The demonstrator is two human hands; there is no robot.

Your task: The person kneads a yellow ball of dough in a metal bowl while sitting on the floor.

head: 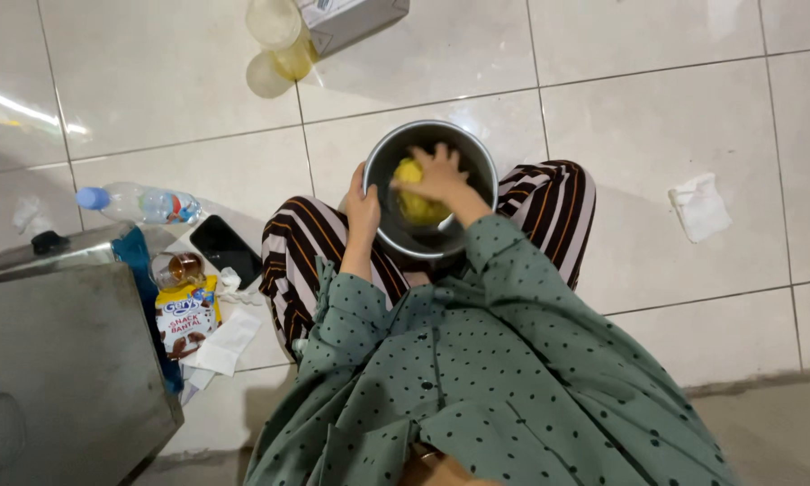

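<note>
I sit on a tiled floor with a round metal bowl (389, 162) between my knees. My left hand (362, 209) grips the bowl's left rim. Inside the bowl my right hand (439, 173) presses on a lump of yellow dough (416, 207), fingers curled over it. Green dotted sleeves cover both arms, and striped trousers show on either side of the bowl.
On the left lie a plastic water bottle (139, 203), a black phone (225, 249), a small jar (178, 269), a snack packet (187, 319) and tissues beside a metal box (63, 369). Pale bottles (277, 40) and a carton (351, 18) stand at the top. A crumpled tissue (699, 207) lies right.
</note>
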